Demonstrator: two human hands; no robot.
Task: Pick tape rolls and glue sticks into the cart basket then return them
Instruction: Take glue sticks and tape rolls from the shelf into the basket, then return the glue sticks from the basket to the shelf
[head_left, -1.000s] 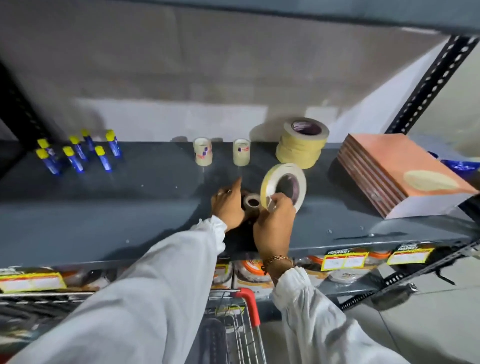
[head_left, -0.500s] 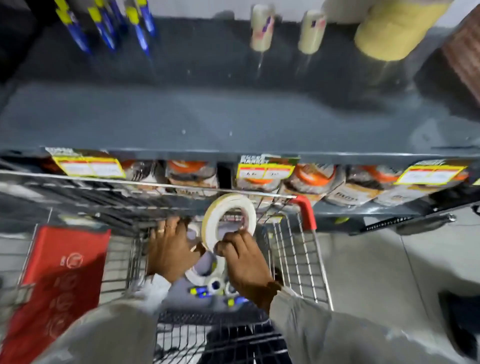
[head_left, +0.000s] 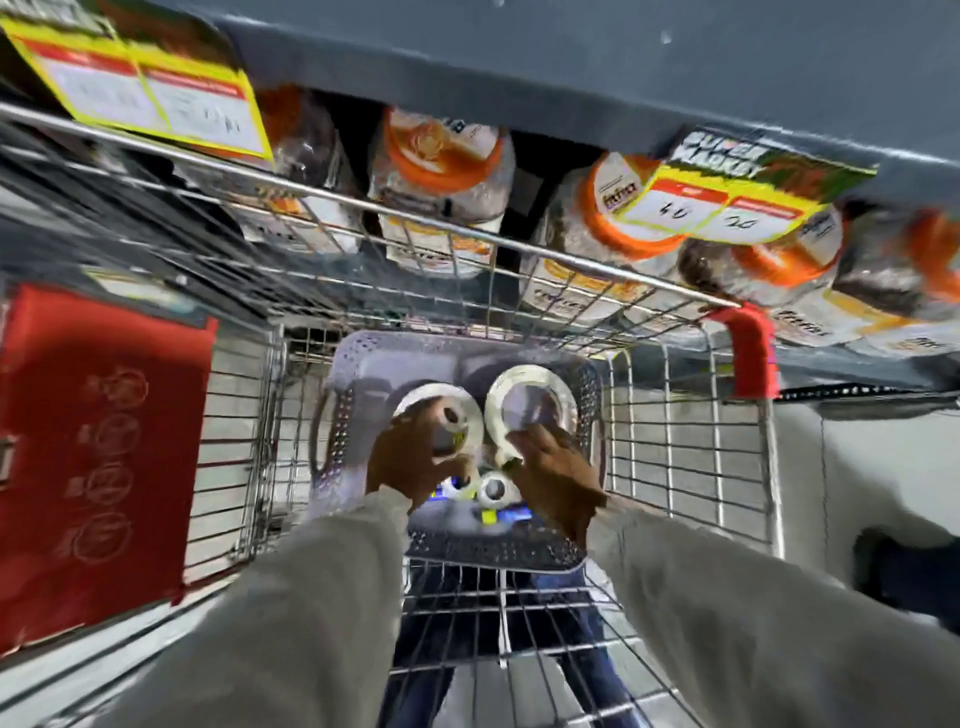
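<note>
Both my hands are down inside a grey perforated basket (head_left: 332, 415) that sits in the wire cart (head_left: 670, 467). My left hand (head_left: 410, 462) grips a small tape roll (head_left: 453, 415) over a wide cream roll (head_left: 470, 402) lying in the basket. With my right hand (head_left: 556, 473) I hold the lower rim of a large cream masking tape roll (head_left: 563, 392), tilted against the basket's right side. Between my wrists lie another small roll (head_left: 493, 488) and blue glue sticks with yellow caps (head_left: 488, 515), partly hidden.
The cart's front rail (head_left: 363, 200) with a red corner cap (head_left: 753, 353) lies close under the grey shelf edge (head_left: 571, 78). Orange-lidded jars (head_left: 441, 156) and yellow price tags (head_left: 156, 98) are behind it. A red panel (head_left: 98, 441) stands at the left.
My hands came off the upper shelf with the large and small tape rolls and went down into the basket in the cart. The view tipped down from the shelf top.
</note>
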